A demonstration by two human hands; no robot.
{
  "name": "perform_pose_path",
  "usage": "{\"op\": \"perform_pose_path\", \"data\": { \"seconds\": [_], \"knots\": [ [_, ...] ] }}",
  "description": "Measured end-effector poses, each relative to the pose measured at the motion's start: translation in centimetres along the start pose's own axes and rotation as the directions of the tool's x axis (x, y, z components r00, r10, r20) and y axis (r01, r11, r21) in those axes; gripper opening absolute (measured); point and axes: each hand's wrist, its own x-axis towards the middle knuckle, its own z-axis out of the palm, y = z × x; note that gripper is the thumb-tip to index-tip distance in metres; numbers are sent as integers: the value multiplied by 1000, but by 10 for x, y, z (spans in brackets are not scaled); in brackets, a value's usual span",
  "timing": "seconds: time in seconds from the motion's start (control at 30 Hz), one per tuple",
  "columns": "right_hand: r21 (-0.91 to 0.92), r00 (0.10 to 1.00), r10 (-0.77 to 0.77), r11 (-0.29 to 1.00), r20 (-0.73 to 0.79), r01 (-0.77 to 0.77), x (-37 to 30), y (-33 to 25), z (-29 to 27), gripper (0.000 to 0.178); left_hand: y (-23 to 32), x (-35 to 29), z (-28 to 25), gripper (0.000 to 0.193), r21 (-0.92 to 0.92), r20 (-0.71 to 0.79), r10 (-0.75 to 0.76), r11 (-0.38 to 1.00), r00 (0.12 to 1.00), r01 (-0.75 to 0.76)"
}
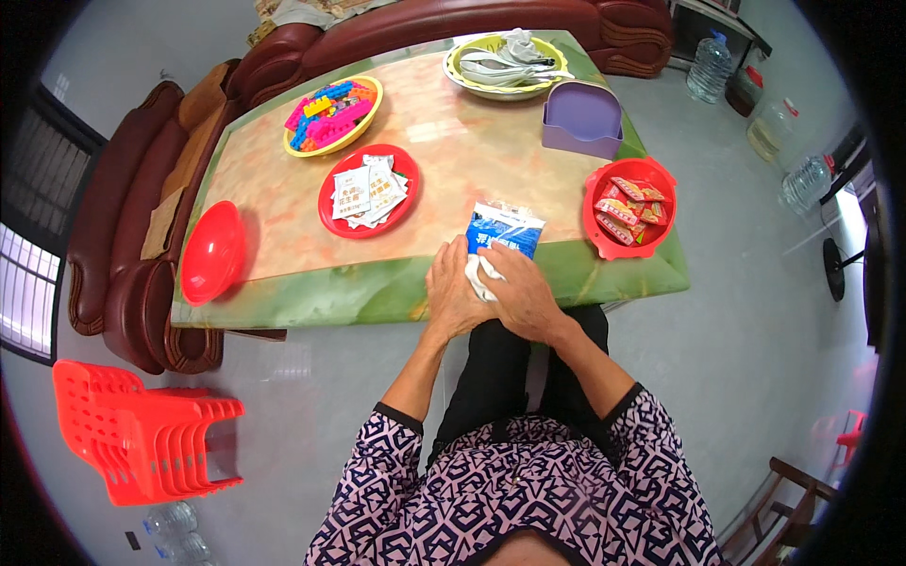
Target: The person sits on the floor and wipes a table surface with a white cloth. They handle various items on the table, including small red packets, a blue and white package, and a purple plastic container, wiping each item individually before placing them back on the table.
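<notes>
Close to the table's near edge, both hands meet over a crumpled white cloth (479, 277). My left hand (455, 291) is bent round its left side, fingertips hidden. My right hand (525, 294) closes on it from the other side, with its fingers over the lower end of a blue-and-white plastic packet (503, 232). This packet lies flat on the table (368, 291), just beyond the hands. How far the cloth reaches beneath my palms cannot be seen.
A red plate of white sachets (370, 191) and a yellow bowl of toy bricks (332, 116) stand left. An empty red bowl (213, 253) is far left. Right are a red bowl of red packets (630, 208), a purple bin (582, 120) and a basin of spoons (506, 68).
</notes>
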Motion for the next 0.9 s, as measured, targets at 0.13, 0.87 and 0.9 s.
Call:
{"op": "perform_pose_path", "data": {
  "seconds": [0.13,0.87,0.9],
  "knots": [
    [-65,982,167,983,-85,-173,-7,6,1,45,11,2,-6,117,27,-3,22,999,1000,-22],
    [49,816,467,875,-341,-481,-19,14,36,45,-15,68,-10,38,-731,428,-191,502,883,463],
    [60,811,479,870,-335,-490,-14,20,36,44,-11,65,-10,37,-762,381,-182,494,906,419]
  ]
}}
